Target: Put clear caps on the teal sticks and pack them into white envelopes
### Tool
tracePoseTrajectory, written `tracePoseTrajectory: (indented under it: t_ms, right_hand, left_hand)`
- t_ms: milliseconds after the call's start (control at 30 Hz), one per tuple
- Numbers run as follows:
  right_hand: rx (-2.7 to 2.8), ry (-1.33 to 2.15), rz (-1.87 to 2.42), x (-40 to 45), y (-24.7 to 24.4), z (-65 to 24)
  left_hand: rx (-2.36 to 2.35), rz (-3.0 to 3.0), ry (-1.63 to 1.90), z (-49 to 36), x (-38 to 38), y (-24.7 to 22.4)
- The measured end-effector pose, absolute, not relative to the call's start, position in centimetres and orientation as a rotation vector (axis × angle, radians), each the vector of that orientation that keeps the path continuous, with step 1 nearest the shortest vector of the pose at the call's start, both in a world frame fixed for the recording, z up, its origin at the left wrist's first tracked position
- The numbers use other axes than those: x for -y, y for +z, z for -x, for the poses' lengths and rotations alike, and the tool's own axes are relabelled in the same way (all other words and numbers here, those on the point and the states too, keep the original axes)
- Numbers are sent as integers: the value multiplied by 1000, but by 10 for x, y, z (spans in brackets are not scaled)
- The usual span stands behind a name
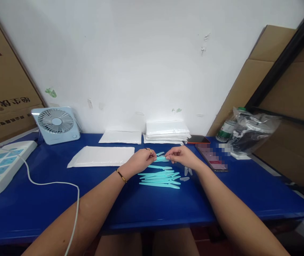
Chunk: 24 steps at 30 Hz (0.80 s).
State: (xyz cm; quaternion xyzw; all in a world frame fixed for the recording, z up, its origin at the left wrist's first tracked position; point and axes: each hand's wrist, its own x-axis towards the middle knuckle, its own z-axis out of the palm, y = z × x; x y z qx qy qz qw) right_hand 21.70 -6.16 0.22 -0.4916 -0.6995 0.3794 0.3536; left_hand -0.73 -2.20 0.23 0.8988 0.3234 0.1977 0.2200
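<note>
Between my two hands is a turquoise eyebrow razor (161, 159), held level just above the table. My left hand (143, 158) pinches its left end with thumb and finger, and my right hand (182, 156) pinches its right end. Fingertips partly hide both ends. Below lies a loose pile of several similar turquoise razors (158, 179), mostly pointing left to right. One more razor (158, 167) rests between the pile and my hands. Small translucent blade caps (184, 179) lie to the right of the pile.
White padded packets (166, 131) are stacked by the wall, with a single white packet (102, 156) left of my hands. A fan (56, 121), a power strip (4, 163) and its white cable are at left. A phone (213, 158), bottle (225, 129) and plastic bag (250, 133) lie right.
</note>
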Motion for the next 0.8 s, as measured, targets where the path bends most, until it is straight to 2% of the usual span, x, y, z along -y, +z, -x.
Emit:
tracePoseTrajectory:
  t_ms: [100,200,267,433,800]
  right_hand:
    - [1860,917,1299,60,2,-221]
    - [1867,662,1405,60,7,-245]
    - [1880,508,1513,62,10,-265]
    - [1983,533,1759,65,8,-292]
    - [2061,340,1890,58,0,-278]
  left_hand:
    - [-928,-2537,575,6,22,1]
    - [-997,-2554,661,7,23,2]
    - [-934,-2566,579,9,27,4]
    - [-751,-2569,276,8,36,3]
    - [-920,-2609,421,6,35,5]
